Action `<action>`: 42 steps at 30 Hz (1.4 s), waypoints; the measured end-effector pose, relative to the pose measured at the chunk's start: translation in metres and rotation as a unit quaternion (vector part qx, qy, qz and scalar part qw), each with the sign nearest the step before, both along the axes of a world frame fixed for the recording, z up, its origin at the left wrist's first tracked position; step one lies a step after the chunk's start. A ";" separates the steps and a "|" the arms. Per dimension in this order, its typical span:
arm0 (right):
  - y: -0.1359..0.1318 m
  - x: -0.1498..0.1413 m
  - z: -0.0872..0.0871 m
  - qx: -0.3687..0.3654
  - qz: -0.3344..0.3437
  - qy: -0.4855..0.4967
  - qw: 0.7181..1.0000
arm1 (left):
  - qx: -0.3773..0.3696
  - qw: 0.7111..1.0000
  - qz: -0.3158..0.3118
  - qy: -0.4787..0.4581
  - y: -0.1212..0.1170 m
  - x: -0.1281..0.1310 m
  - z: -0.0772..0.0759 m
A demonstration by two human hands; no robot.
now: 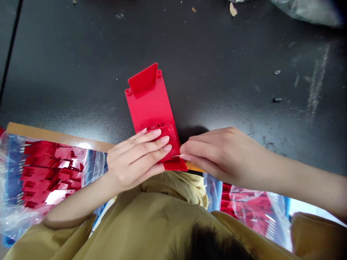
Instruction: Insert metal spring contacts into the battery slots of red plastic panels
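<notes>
A red plastic part (151, 104) lies on the black table by its front edge, with an upright flap at its far end and small round bosses at the corners. A smaller red piece (169, 134) sits on its near half. My left hand (135, 159) lies flat over this piece with the fingers stretched out, covering much of it. At the right side, my right hand (214, 155) pinches a thin, pale, pin-like thing (176, 156) between thumb and forefinger. Its tip points at the red piece; its kind is too small to tell.
Below the table edge, a blue crate (12, 162) lined with clear plastic holds several red parts (51, 169) on the left. Another lined crate with red parts (249, 202) stands on the right. A small washer (277, 72), a dark bit (276, 100) and a plastic bag (309, 11) lie on the table.
</notes>
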State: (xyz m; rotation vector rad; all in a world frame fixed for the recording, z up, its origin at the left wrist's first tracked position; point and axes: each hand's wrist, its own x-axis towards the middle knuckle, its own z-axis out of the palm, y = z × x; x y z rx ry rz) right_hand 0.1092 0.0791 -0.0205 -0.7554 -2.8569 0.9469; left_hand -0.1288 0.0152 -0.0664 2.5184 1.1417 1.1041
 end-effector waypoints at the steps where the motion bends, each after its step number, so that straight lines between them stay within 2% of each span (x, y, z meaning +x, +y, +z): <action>1: 0.001 -0.001 0.001 -0.003 0.005 -0.006 1.000 | -0.001 1.000 0.001 0.002 0.000 0.000 0.000; 9: 0.001 -0.008 0.015 0.020 0.003 -0.068 0.997 | -0.007 1.000 -0.008 0.001 0.000 -0.001 0.001; 16: -0.006 -0.008 0.010 0.011 -0.033 -0.068 0.997 | -0.005 1.000 -0.003 0.002 0.000 -0.001 0.000; 27: -0.003 -0.013 0.017 -0.033 -0.057 -0.092 0.994 | -0.015 1.000 -0.003 0.008 -0.001 -0.002 0.001; 36: 0.005 -0.018 0.019 -0.108 -0.067 -0.134 0.983 | -0.019 1.000 -0.014 0.000 -0.001 -0.003 0.000; 40: 0.009 -0.020 0.021 -0.115 -0.067 -0.156 0.979 | -0.019 1.000 -0.013 0.001 -0.001 -0.003 0.000; 42: 0.013 -0.019 0.022 -0.151 -0.066 -0.147 0.975 | -0.015 1.000 -0.013 0.001 -0.001 -0.003 0.000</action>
